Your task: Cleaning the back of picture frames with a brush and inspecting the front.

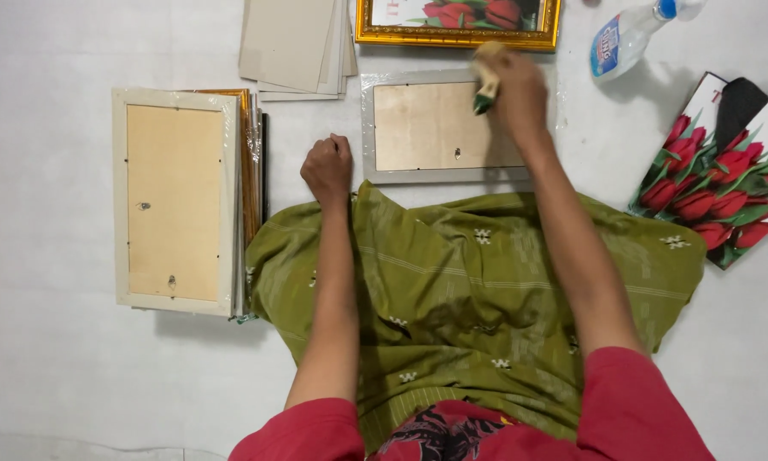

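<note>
A silver-grey picture frame (pixel 384 175) lies face down on the white floor in front of me, its brown backing board showing. My right hand (pixel 513 94) rests over its upper right part and grips a small tool with a pale handle and dark green tip (pixel 486 85). My left hand (pixel 328 169) is closed in a fist on the floor just left of that frame, with nothing seen in it. My green skirt (pixel 469 290) covers my lap below the frame.
A stack of face-down frames (pixel 175 201) wrapped in plastic lies at the left. Grey backing boards (pixel 294 43) sit at the top. A gold frame with a tulip picture (pixel 456 32), a spray bottle (pixel 627 36) and tulip prints (pixel 725 192) lie at the top right.
</note>
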